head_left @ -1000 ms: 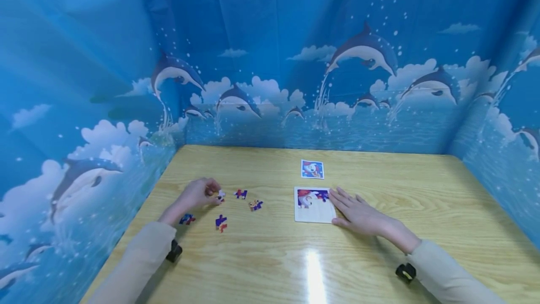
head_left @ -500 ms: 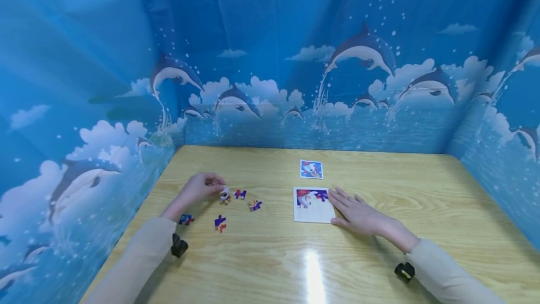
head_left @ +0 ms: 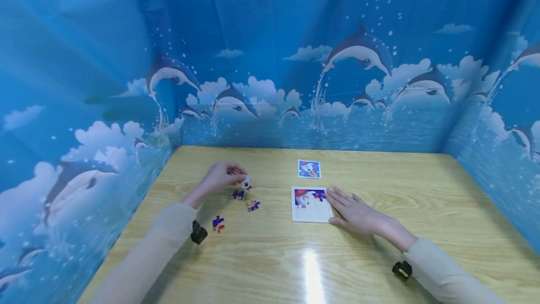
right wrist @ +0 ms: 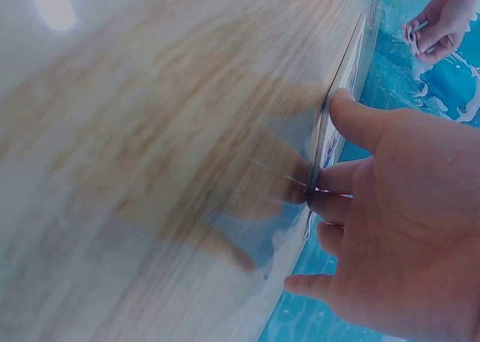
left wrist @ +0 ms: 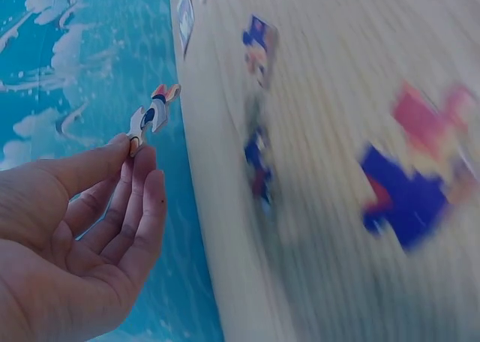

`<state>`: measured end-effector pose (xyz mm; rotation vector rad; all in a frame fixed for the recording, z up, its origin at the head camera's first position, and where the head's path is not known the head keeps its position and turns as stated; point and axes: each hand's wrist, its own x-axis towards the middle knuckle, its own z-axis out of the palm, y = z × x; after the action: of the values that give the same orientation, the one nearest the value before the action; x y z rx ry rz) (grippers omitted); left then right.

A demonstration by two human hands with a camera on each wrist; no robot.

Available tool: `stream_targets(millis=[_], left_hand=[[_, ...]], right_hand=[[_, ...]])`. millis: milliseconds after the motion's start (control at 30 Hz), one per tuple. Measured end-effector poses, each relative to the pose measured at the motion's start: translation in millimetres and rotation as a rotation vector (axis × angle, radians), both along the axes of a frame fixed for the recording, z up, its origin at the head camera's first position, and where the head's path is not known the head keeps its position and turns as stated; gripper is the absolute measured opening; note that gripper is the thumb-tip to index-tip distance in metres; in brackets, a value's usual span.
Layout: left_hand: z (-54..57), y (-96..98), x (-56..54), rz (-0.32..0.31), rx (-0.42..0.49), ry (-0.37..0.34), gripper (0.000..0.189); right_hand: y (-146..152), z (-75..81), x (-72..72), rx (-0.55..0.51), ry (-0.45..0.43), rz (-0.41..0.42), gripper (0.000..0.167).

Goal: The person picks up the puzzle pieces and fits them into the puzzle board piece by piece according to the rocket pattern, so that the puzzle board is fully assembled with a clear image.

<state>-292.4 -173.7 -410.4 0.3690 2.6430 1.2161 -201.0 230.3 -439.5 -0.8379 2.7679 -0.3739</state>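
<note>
My left hand (head_left: 219, 176) pinches a jigsaw piece (left wrist: 156, 113) between thumb and fingertips, lifted above the table's left half. The piece is white with dark blue and a little orange-red. My right hand (head_left: 356, 215) lies flat with fingers extended, touching the right edge of a white puzzle board (head_left: 312, 216). Along the board's top sit joined pieces showing part of a white animal with red and purple. Loose pieces lie near the left hand: a purple-and-red one (head_left: 238, 194), a purple-and-tan one (head_left: 253, 206) and a purple-and-orange one (head_left: 218, 224).
Behind the board lies a small square picture card (head_left: 309, 169) with a white animal on it. The wooden table (head_left: 379, 168) meets a blue dolphin-print curtain (head_left: 270, 60) at its back and sides. A black wrist camera (head_left: 198, 232) hangs under the left sleeve.
My left hand has picked up the white piece and carried it right and away from me. The left forearm now hides the blue piece at far left. My right hand stays on the board.
</note>
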Motion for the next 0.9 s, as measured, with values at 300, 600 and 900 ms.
stream_targets(millis=[300,600,900], left_hand=[[2.2,45.2,-5.2,-0.063,0.068,0.009,0.015],[-3.9,95.0,-6.0,-0.1,0.086,-0.011,0.013],[-14.1,136.0,-2.2,-0.142,0.101,-0.038,0.009]], right_hand=[[-1.0,1.1,0.1,0.0,0.007,0.002,0.07],[-1.3,-0.2,-0.7,0.008,0.006,-0.005,0.07],[-1.4,-1.7,-2.0,0.024,0.008,-0.008,0.07]])
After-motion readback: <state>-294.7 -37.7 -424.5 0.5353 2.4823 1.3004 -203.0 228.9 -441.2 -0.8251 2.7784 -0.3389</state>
